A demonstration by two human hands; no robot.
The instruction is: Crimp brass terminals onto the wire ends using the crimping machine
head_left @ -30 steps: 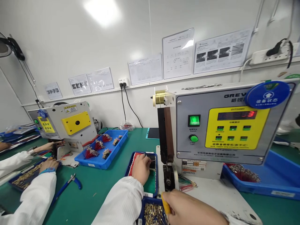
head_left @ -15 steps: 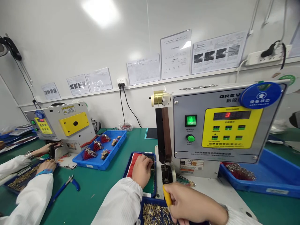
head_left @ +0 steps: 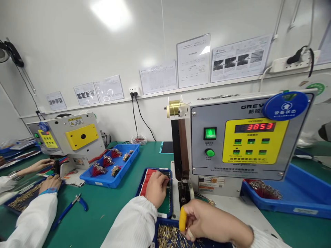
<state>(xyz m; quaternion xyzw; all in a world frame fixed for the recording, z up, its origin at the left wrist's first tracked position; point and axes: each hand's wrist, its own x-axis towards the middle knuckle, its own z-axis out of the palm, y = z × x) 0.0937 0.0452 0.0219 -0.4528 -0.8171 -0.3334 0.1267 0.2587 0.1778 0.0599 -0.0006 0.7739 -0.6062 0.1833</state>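
My left hand [head_left: 156,188] rests in a small blue tray of red wires [head_left: 148,181], its fingers pinched on a thin wire near the tray's right side. My right hand [head_left: 207,220], a yellow cot [head_left: 182,218] on the forefinger, is curled over a blue tray of small brass terminals [head_left: 169,238] at the bottom edge; what its fingers hold is hidden. Just beyond both hands stands a grey crimping machine [head_left: 243,137] with a yellow panel, its counter reading 3853, and a black crimp head [head_left: 183,193].
A co-worker's white-sleeved arms [head_left: 33,210] work at a second grey machine [head_left: 68,137] on the left. A blue tray of finished wire bundles [head_left: 111,165], blue-handled cutters [head_left: 69,206], and a large blue bin [head_left: 284,196] at right lie on the green table.
My right hand has moved down and left, curling over the terminal tray. The co-worker's hands have shifted slightly. The view has drifted a little right.
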